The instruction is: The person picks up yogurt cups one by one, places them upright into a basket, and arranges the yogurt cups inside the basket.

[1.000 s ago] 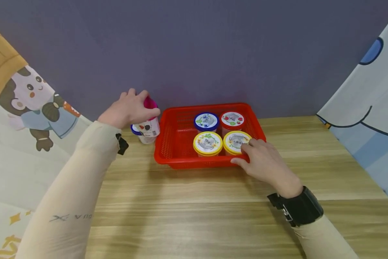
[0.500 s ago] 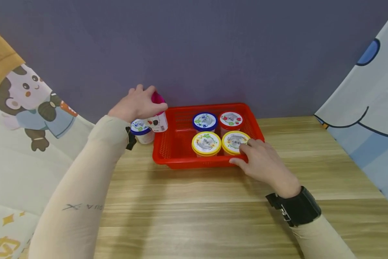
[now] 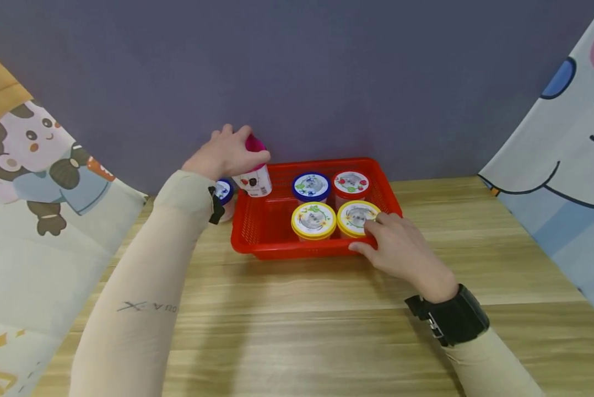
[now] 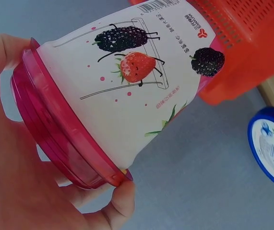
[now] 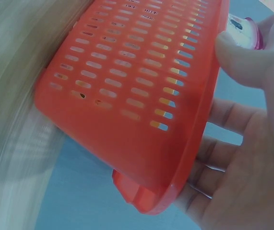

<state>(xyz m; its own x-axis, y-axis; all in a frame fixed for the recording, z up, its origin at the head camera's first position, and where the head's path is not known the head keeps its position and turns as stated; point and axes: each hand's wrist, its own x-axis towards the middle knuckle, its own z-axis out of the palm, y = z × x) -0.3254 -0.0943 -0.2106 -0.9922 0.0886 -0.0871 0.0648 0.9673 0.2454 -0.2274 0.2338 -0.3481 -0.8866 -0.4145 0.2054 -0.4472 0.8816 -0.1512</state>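
Observation:
My left hand (image 3: 225, 154) grips a yogurt cup (image 3: 258, 183) by its pink lid, over the left end of a red plastic basket (image 3: 304, 251). In the left wrist view, the cup's white label (image 4: 127, 67) shows a strawberry and blackberries, and fingers and thumb wrap the lid (image 4: 62, 120). My right hand (image 3: 401, 245) holds the basket's front right rim, thumb outside and fingers behind it in the right wrist view. Inside the basket's right half stand a blue-lidded cup (image 3: 311, 186), a red-lidded cup (image 3: 350, 183) and two yellow-lidded cups, one left (image 3: 314, 220) and one right (image 3: 357, 216).
Another blue-lidded cup (image 3: 223, 193) stands on the wooden table (image 3: 297, 325), just left of the basket and partly hidden by my left wrist. A grey-blue wall (image 3: 297, 82) rises behind the basket. Cartoon-printed cloths flank the table at left (image 3: 64, 242) and right (image 3: 540, 160).
My left hand has carried the pink-lidded yogurt cup rightward from beside the basket to over its left end, uncovering the blue-lidded cup midway. My right hand keeps its hold on the rim.

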